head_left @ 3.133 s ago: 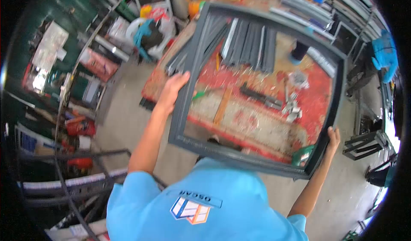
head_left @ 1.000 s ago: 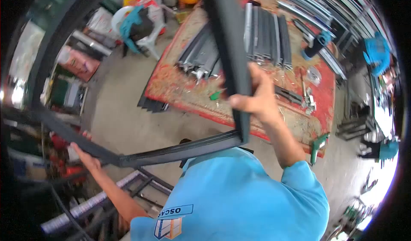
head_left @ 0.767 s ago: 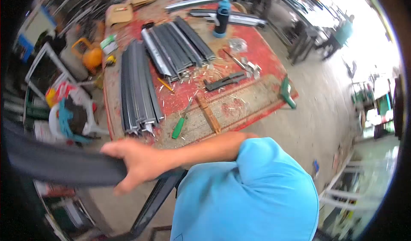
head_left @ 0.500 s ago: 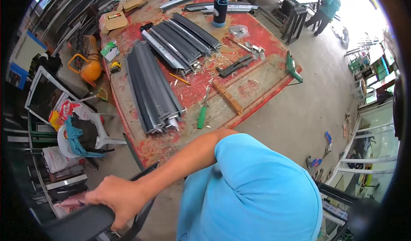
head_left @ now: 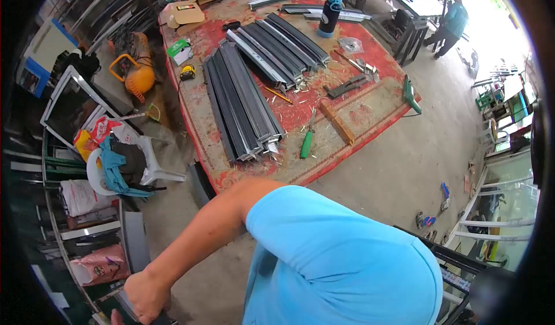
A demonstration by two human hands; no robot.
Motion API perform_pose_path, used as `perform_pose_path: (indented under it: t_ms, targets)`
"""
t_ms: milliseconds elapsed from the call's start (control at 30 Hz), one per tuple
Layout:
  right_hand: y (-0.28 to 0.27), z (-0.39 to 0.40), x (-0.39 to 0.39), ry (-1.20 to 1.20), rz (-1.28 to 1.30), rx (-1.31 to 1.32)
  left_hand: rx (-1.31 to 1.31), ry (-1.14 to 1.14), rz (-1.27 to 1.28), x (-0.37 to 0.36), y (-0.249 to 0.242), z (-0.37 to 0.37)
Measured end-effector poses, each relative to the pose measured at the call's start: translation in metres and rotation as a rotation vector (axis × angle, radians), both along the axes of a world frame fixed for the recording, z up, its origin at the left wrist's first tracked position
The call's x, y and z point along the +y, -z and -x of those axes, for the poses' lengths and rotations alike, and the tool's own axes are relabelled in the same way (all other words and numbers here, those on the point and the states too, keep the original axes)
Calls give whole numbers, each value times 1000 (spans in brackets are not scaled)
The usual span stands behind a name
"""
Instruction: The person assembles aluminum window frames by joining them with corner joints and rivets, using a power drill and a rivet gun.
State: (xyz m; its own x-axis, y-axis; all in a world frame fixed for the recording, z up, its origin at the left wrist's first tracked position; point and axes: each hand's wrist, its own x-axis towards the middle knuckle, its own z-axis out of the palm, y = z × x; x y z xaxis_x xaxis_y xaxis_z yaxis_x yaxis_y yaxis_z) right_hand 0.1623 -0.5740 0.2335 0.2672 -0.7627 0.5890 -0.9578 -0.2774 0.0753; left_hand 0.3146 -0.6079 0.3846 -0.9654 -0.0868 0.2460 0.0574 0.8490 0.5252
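Note:
My right arm reaches across from the blue sleeve to the lower left. Its fist, my right hand [head_left: 147, 297], is closed low beside the rack; whatever it holds is hidden. Just below it, a sliver of my left hand [head_left: 117, 318] shows at the bottom edge, too little to tell its grip. A grey panel [head_left: 136, 241] and a pink bag [head_left: 101, 265] are near the fist. On the red worktable [head_left: 231, 177] lie two bundles of dark metal profiles [head_left: 240, 102], a green-handled screwdriver [head_left: 306, 144] and a wooden bar [head_left: 337, 124].
A white chair [head_left: 153, 160] with cloths stands left of the table. Behind it are an orange machine [head_left: 139, 79] and a framed pane. A bottle [head_left: 329, 16], tape measure [head_left: 187, 72] and green tool [head_left: 410, 95] are on the table. A person [head_left: 454, 24] stands far right.
The view has shifted, so the table appears farther right. My right hand has moved lower and left, its fingers now curled; the dark bar formerly in it no longer shows. A bit of my left hand has appeared.

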Motion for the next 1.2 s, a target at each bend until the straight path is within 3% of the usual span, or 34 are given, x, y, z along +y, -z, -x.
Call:
perform_pose_path:
  t_ms: [33,67,133,167,200,233,367,433,467,533,600,633,667,700,733,767,833,867,900,933,967,1000,1067,1100,1200]
  targets:
    - [3,1,-9,-44,3,78,-571,-238,-34,-5,-6,5]
    - [12,-1,-23,-33,-23,111,-665,-203,238,-4,0,14]
    - [19,1,-20,-64,-22,118,-653,-168,-15,-94,80,-13]
    - [22,-1,-19,-90,-18,113,-799,-117,-56,-138,117,-22]
    - [31,-6,-23,-89,-83,119,-838,-272,-448,-142,132,-28]
    - [41,-11,-29,-93,-68,122,-813,-270,-573,-146,146,-32]
    - [75,-9,-45,48,-154,120,-691,-313,-610,-155,173,17]
    - [103,-6,-48,76,151,-91,-638,-334,-668,-154,195,43]
    - [108,1,-30,86,135,-102,-617,-358,-707,-154,208,50]
    - [123,18,19,60,255,-466,-570,-422,-783,-155,233,55]
    - [177,31,72,252,237,-672,-513,-494,-850,-156,250,56]
    - [198,34,111,413,21,-744,-481,-531,-880,-158,257,56]
    - [223,34,153,475,72,-762,-450,-571,-905,-161,262,53]
    - [230,30,192,662,-208,-844,-415,-610,-928,-164,268,52]
    - [246,23,226,784,-317,-943,-378,-649,-951,-169,273,50]
    - [266,9,256,955,-271,-965,-334,-697,-972,-172,273,44]
    - [274,-8,311,1249,-828,-1083,-372,-555,-1048,-153,268,64]
    - [247,-24,338,1347,-494,-1116,-408,-538,-1002,-177,291,71]
    - [283,-31,364,1482,-733,-1001,-410,-495,-1054,-169,295,82]
    - [314,-47,390,1613,-677,-884,-383,-606,-1026,-163,306,93]
    - [300,-49,398,1688,-691,-1012,-436,-506,-920,-171,321,101]
    - [293,-57,403,1743,-561,-1008,-455,-570,-813,-162,328,106]
    - [323,-61,416,1773,-564,-1076,-470,-564,-754,-168,378,116]
    - [327,-56,408,1727,-588,-1055,-548,-635,-570,-141,364,128]
    - [331,-42,403,1636,-756,-1077,-466,-422,-609,-145,437,140]
